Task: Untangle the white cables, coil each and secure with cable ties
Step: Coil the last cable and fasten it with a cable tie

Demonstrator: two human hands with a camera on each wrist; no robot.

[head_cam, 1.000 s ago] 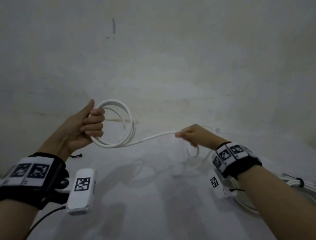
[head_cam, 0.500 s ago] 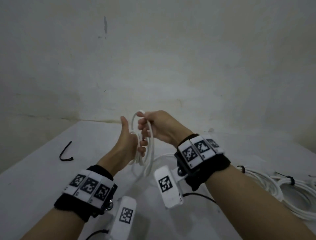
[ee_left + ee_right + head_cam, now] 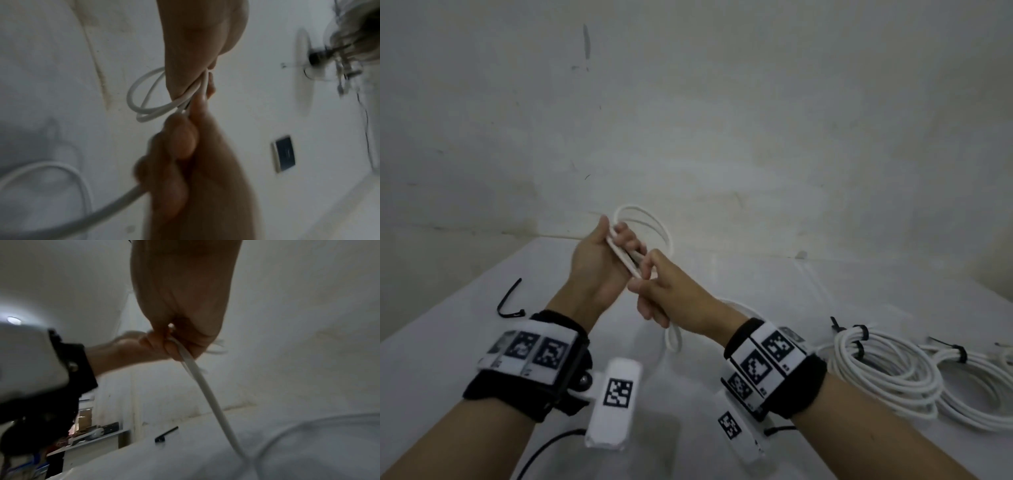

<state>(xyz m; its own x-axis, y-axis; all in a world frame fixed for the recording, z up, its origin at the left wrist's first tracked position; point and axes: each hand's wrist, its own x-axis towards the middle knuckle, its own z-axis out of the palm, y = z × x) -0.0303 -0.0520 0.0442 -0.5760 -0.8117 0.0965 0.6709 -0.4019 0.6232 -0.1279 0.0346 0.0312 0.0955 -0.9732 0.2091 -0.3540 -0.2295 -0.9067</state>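
White cable [image 3: 643,219]: held above the bench [image 3: 465,329]; several loops gathered at the left hand, a free length trailing from the right hand down to the bench surface.
Left hand [image 3: 599,263]: raised, thumb up, fingers curled round the gathered loops and holding them.
Right hand [image 3: 671,298]: just beside the left, touching it; fingers curled round the free length, feeding it toward the loops.
Step in hand: coiling, by my reading; another turn is being laid onto the bundle.
Next move calls for: the left hand to take in the new turn without letting the earlier ones spring loose, and the right hand to slide down the trailing length for the following turn. A tie comes only after the tail is used up.
Black cable tie [image 3: 508,303]: loose on the bench, left of the hands, well apart from them.
Finished coils [image 3: 887,370]: white, bound with black ties, lying on the bench at the right.
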